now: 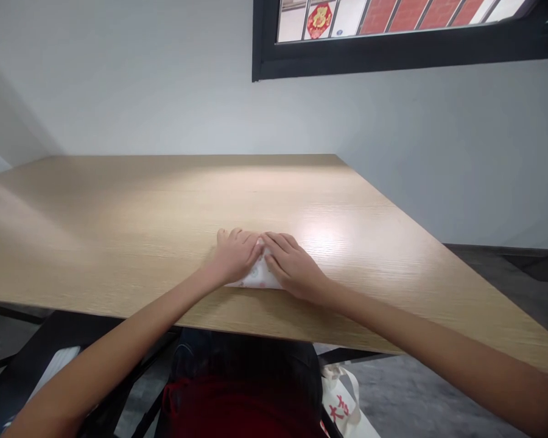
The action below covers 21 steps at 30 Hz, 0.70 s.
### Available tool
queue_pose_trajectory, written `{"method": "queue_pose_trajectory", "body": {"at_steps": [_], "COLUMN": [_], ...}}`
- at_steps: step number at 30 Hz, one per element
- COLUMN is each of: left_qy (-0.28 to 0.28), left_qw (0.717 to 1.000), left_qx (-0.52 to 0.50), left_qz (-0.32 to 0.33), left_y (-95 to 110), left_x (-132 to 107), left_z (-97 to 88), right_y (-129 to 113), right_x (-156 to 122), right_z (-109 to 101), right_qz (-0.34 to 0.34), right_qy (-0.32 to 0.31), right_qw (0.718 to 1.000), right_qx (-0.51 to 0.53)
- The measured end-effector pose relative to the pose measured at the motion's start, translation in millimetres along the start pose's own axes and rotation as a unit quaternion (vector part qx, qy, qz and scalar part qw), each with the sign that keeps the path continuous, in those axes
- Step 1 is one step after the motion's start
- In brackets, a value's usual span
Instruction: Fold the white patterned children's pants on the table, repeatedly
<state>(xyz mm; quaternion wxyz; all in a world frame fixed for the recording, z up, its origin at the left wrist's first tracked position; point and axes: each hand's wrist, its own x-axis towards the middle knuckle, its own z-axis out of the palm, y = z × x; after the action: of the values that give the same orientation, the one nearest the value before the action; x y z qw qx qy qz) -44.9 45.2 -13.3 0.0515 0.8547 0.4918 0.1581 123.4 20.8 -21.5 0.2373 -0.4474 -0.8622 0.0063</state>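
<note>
My two bare hands close over a white, soft-looking folded bundle with a faint pink and grey print (258, 275), which lies on a pale wood-grain table (119, 231), just in from its near edge. My left hand (237, 252) bends over one end, fingers slightly spread beyond it and thumb against its peak. My right hand (296, 267) has the other end between thumb and joined fingers — a cupped hold, though how firmly either hand presses I cannot tell. Both cover much of the bundle, and my forearms cross the table's near edge.

Beyond the table's far edge rises a plain grey-white wall (141, 79); above the table's far right corner, a dark-framed window (369, 55) shows slim bars and brick-red panels (408, 13). Below the near edge are my dark trousers (246, 350) and red top (237, 407), a flat black surface (68, 328) bearing a white object (57, 368) at the table's left, and a white bag (342, 407) under its right half.

The bag carries large red characters — one resembles 大, the rest is too tilted to read. Behind the window bars hangs a red, many-sided ornament (319, 21) with a gold design, its lettering too small to make out, beside a small blue mark (339, 32).
</note>
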Motion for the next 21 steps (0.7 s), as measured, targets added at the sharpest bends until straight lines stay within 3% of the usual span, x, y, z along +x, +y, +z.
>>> {"method": "queue_pose_trajectory", "body": {"at_steps": [5, 9, 15, 18, 21], "left_qy": [-0.03, -0.064, -0.126, -0.101, -0.071], "left_qw": [0.998, 0.99, 0.968, 0.969, 0.969], "left_qx": [-0.04, -0.124, -0.213, -0.209, -0.188], "left_qz": [-0.028, -0.038, -0.035, -0.081, -0.143], "left_y": [-31.3, -36.9, -18.9, -7.4, 6.1], "left_x": [-21.6, -19.9, -5.4, -27.1, -56.8], "left_z": [-22.1, -36.3, -34.2, -31.4, -29.3], "right_y": [19.1, 8.7, 6.5, 22.7, 36.3], "right_x": [-41.0, -63.5, -24.3, 3.1, 19.4], "right_z": [-18.3, -29.8, -31.1, -28.0, -27.2], "right_qz": [0.112, 0.198, 0.233, 0.252, 0.189], "right_qy": [-0.009, -0.02, -0.082, -0.082, -0.098], "right_qw": [0.99, 0.961, 0.925, 0.924, 0.939], "right_qx": [0.081, 0.193, 0.29, 0.277, 0.271]}}
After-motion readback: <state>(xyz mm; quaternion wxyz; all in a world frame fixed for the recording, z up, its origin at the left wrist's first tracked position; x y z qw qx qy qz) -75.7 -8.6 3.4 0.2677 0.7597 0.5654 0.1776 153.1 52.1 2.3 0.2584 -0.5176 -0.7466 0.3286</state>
